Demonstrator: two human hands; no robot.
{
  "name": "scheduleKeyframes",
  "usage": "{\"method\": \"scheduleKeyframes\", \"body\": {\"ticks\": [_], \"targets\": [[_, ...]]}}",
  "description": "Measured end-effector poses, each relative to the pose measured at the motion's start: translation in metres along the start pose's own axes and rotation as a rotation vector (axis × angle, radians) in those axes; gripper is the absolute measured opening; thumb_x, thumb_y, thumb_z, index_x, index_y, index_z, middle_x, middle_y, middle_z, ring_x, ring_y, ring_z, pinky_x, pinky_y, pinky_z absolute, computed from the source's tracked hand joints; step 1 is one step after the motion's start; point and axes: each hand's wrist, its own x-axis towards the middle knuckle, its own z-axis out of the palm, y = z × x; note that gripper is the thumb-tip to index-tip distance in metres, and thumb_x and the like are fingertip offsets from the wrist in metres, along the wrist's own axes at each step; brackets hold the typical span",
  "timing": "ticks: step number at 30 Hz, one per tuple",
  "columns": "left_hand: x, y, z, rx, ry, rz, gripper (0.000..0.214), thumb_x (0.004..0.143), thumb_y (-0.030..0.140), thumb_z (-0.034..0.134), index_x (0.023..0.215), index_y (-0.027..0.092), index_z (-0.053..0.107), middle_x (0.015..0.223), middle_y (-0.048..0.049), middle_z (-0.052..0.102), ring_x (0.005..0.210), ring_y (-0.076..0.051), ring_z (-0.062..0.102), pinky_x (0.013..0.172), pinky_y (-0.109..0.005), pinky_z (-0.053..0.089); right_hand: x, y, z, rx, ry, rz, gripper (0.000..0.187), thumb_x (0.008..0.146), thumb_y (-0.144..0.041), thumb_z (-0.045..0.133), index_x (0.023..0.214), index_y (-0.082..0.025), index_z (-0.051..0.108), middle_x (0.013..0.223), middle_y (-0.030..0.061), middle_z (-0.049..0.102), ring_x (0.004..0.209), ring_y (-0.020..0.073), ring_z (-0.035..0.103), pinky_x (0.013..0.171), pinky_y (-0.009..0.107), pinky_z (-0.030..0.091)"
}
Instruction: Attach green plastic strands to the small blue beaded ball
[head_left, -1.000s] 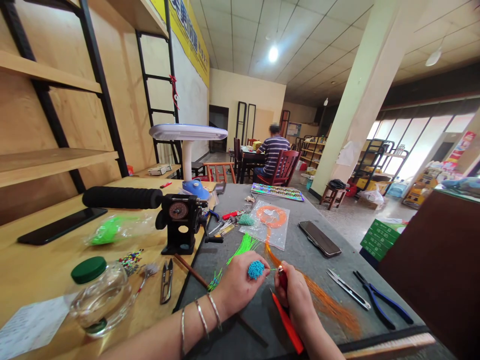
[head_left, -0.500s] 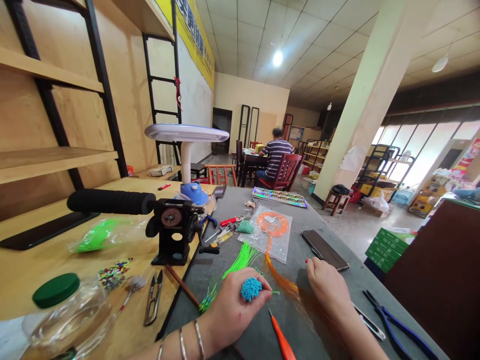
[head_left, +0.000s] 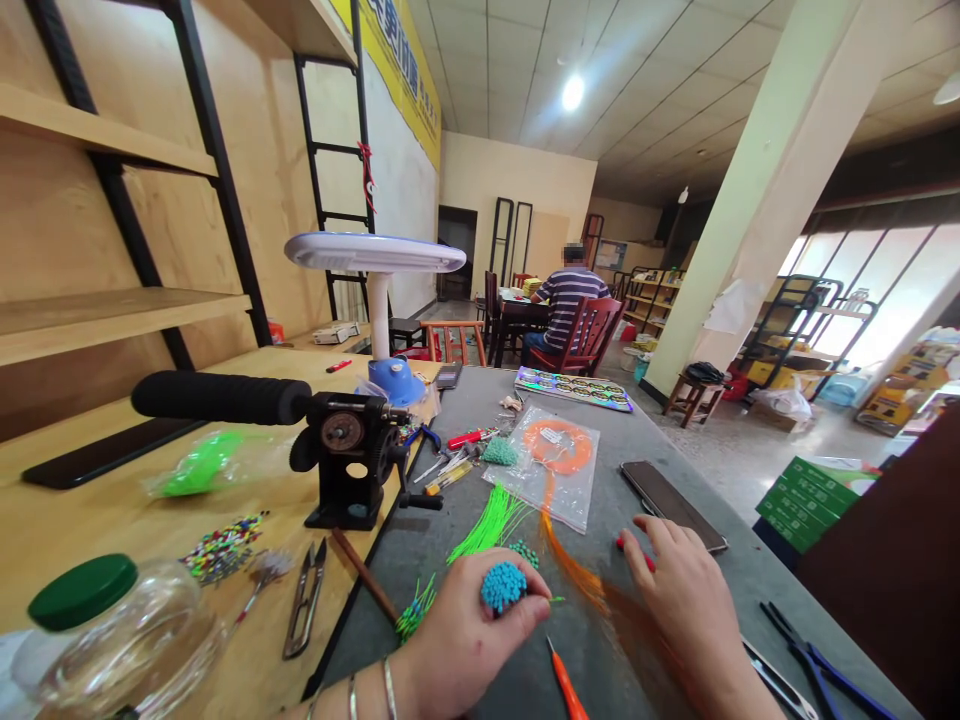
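Pointing lengthwise at camera: blue bundle

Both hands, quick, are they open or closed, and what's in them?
Left hand: closed, holding the blue-tipped bundle.
Right hand: fingers bent over a red thing beside the phone; can't tell if it's gripped.

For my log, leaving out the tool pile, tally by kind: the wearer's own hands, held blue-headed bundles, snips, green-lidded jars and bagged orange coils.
Left hand and right hand: 2
Blue-headed bundle, in the left hand: 1
Snips: 2
Green-lidded jar: 1
Bagged orange coil: 1
Total: 7
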Motion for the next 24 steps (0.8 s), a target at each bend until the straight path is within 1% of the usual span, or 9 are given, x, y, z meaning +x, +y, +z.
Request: {"method": "scheduleKeyframes", "body": {"ticks": [2, 4, 7, 9, 13, 17, 19, 22, 24], "targets": [[0.003, -0.004, 0.001, -0.106, -0.018, -0.083, 0.016, 0.073, 0.026, 0.065, 0.086, 0.017, 0.065, 0.066, 0.0008, 0.06, 0.061, -0.012, 0.052, 0.058, -0.024, 0.042, -0.004, -0.007, -0.011, 0.127, 0.097, -0.111, 0.027, 0.088, -0.036, 0.047, 0.098, -0.018, 0.064, 0.101, 0.0124, 0.069, 0.098, 0.0279, 0.06, 0.085, 0.039, 0.046], [0.006, -0.007, 0.002, -0.186, -0.029, -0.129, 0.023, 0.071, 0.026, 0.067, 0.092, 0.017, 0.061, 0.064, 0.0036, 0.055, 0.059, -0.011, 0.048, 0.057, -0.022, 0.039, -0.01, -0.019, -0.022, 0.242, 0.163, -0.256, 0.026, 0.086, -0.035, 0.05, 0.103, -0.02, 0.062, 0.106, 0.012, 0.067, 0.102, 0.0271, 0.059, 0.085, 0.039, 0.048], [0.009, -0.01, 0.001, -0.246, -0.029, -0.126, 0.028, 0.069, 0.027, 0.068, 0.093, 0.017, 0.057, 0.063, 0.0054, 0.05, 0.059, -0.009, 0.044, 0.058, -0.022, 0.037, -0.024, -0.044, -0.033, 0.333, 0.169, -0.475, 0.028, 0.083, -0.025, 0.053, 0.111, -0.024, 0.059, 0.117, 0.0112, 0.063, 0.11, 0.0269, 0.056, 0.088, 0.04, 0.049], [0.009, -0.011, 0.001, -0.262, -0.033, -0.113, 0.03, 0.068, 0.03, 0.069, 0.092, 0.017, 0.055, 0.063, 0.0058, 0.048, 0.059, -0.01, 0.043, 0.059, -0.023, 0.037, -0.031, -0.06, -0.033, 0.332, 0.187, -0.545, 0.031, 0.082, -0.019, 0.052, 0.111, -0.025, 0.059, 0.119, 0.0104, 0.063, 0.113, 0.0273, 0.055, 0.089, 0.042, 0.048], [0.009, -0.012, 0.004, -0.266, -0.049, -0.086, 0.031, 0.067, 0.033, 0.07, 0.089, 0.018, 0.055, 0.063, 0.0059, 0.046, 0.06, -0.01, 0.043, 0.061, -0.024, 0.037, -0.037, -0.079, -0.026, 0.314, 0.244, -0.573, 0.026, 0.084, -0.016, 0.051, 0.104, -0.025, 0.063, 0.112, 0.0075, 0.068, 0.112, 0.0261, 0.056, 0.09, 0.041, 0.046], [0.01, -0.013, 0.003, -0.24, -0.06, -0.063, 0.03, 0.066, 0.034, 0.071, 0.086, 0.017, 0.056, 0.065, 0.0046, 0.05, 0.061, -0.011, 0.046, 0.061, -0.024, 0.039, -0.037, -0.079, -0.019, 0.332, 0.244, -0.572, 0.023, 0.085, -0.014, 0.05, 0.098, -0.027, 0.065, 0.106, 0.0031, 0.071, 0.111, 0.0248, 0.056, 0.095, 0.042, 0.039], [0.011, -0.011, -0.001, -0.142, -0.059, -0.051, 0.031, 0.065, 0.033, 0.073, 0.086, 0.016, 0.058, 0.069, 0.0028, 0.056, 0.058, -0.01, 0.045, 0.058, -0.024, 0.038, -0.037, -0.076, -0.017, 0.352, 0.221, -0.55, 0.02, 0.085, -0.016, 0.053, 0.095, -0.027, 0.065, 0.105, 0.0021, 0.071, 0.111, 0.0255, 0.056, 0.096, 0.044, 0.037], [0.011, -0.004, -0.009, 0.048, -0.026, 0.007, 0.03, 0.064, 0.028, 0.076, 0.088, 0.017, 0.064, 0.076, 0.0006, 0.062, 0.056, -0.01, 0.048, 0.055, -0.024, 0.038, -0.037, -0.073, -0.013, 0.415, 0.154, -0.462, 0.013, 0.085, -0.019, 0.054, 0.088, -0.026, 0.064, 0.104, 0.0034, 0.071, 0.111, 0.0269, 0.055, 0.093, 0.045, 0.039], [0.01, 0.0, -0.012, 0.149, -0.002, 0.115, 0.022, 0.065, 0.023, 0.074, 0.086, 0.018, 0.067, 0.085, -0.002, 0.066, 0.07, -0.014, 0.056, 0.066, -0.026, 0.043, -0.037, -0.072, -0.012, 0.465, 0.099, -0.396, 0.011, 0.085, -0.021, 0.054, 0.084, -0.025, 0.064, 0.103, 0.0042, 0.071, 0.109, 0.027, 0.055, 0.091, 0.045, 0.041]]}}
